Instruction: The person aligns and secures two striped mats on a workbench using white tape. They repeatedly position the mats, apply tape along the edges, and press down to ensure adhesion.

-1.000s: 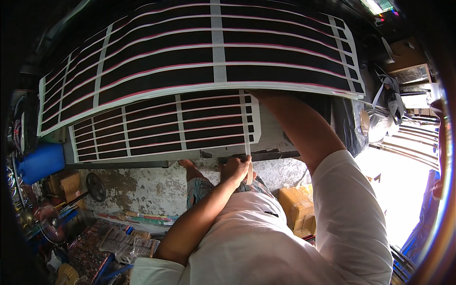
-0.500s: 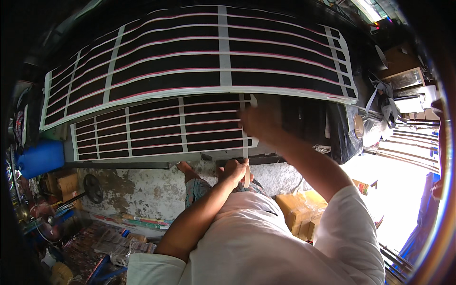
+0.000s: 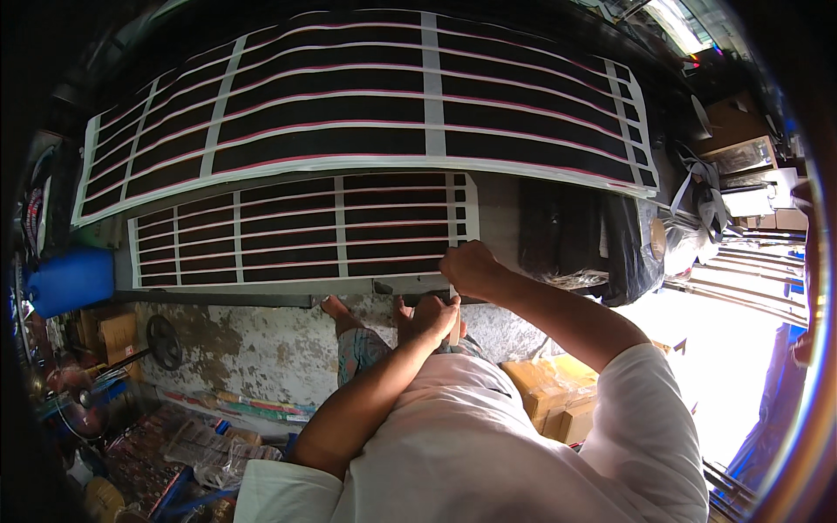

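Observation:
My left hand (image 3: 432,318) is closed round a roll of pale tape (image 3: 454,329), held close to my waist just below the table edge. A strip of the tape (image 3: 459,213) lies across the right end of the lower black sheet (image 3: 288,228), which carries white and red lines. My right hand (image 3: 472,268) is curled over this strip at the sheet's near right corner, its fingertips partly hidden. Between the two hands a short length of tape shows. Behind, overlapping in view, a larger stack of similar black sheets (image 3: 331,109) has pale strips crossing it.
Black plastic-wrapped material (image 3: 629,244) sits right of the sheets. A blue container (image 3: 71,277) stands at the left, near a dark handwheel (image 3: 164,343). Beside my right hip is a taped cardboard box (image 3: 549,388). Long rods (image 3: 741,292) lie at the right.
My right hand has come down along the tape strip from the sheet's far part to its near edge. My left hand stays almost in place with the roll.

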`<state>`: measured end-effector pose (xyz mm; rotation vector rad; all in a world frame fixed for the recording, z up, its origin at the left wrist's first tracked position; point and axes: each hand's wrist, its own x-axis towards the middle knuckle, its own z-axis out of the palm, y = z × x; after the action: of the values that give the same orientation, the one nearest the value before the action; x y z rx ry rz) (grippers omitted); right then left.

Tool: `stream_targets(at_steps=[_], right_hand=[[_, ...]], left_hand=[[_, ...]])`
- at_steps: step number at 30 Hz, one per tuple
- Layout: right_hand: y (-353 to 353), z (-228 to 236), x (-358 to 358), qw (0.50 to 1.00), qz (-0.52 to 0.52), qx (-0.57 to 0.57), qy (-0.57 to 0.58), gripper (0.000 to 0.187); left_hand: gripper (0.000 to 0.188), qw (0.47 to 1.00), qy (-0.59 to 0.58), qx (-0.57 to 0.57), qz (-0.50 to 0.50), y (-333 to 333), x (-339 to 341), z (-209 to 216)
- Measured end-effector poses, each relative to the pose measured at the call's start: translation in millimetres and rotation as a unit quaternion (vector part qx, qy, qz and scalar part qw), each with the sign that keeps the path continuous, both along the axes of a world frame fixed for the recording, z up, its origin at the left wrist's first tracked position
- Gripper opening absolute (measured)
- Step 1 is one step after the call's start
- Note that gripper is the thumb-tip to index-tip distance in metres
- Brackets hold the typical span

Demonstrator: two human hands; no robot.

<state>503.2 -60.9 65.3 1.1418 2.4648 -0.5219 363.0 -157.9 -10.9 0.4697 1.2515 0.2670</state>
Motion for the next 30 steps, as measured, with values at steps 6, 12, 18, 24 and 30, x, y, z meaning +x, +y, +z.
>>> stream_targets(at_steps=[6,12,18,24,30], right_hand=[[10.4,-6.2,-10.3,0.999,0.021,-0.024,-0.043,0.011],[18.1,-16.8,-11.7,0.998,0.012,-0.055,-0.029,0.018],[21.7,-21.4,-6.5,0.998,0.017,-0.056,-0.014,0.018],[14.5,-9.7,1.7,0.997,-0.045,-0.05,-0.041,0.014],[-53.2,-6.1,22.3,0.979,-0.201,0.009,-0.017,0.03]], left_hand=[[0.026,0.997,-0.022,0.012,0.069,-4.2,1.7,19.0],[0.02,0.974,0.057,0.214,0.042,-26.1,9.5,-20.8],[0.013,0.856,0.074,0.465,-0.215,-50.0,44.1,44.1],[0.036,0.89,-0.006,0.37,-0.266,-7.0,6.4,56.4],[0.042,0.953,-0.01,0.266,-0.143,-23.0,-143.3,85.0]])
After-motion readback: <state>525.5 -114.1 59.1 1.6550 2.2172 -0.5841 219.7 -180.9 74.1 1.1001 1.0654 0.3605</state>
